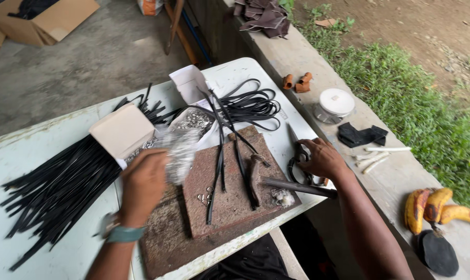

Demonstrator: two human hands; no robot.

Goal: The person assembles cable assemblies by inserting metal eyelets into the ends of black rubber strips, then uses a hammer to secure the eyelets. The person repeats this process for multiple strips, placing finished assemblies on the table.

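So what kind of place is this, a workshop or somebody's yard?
Probably an outdoor craft bench beside a yard. A white table holds black strips and a worn slab. The right hand rests on scissors; grass grows past a concrete ledge.

Glossy black straps (58,186), rough slab (229,192)

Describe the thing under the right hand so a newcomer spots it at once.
Start at the pale table and go to its right edge, past the reddish-brown slab. The right hand rests there on a pair of black-handled scissors, blades pointing away from the person. Unlike the thin black strips nearby, it has looped handles and a metal blade.
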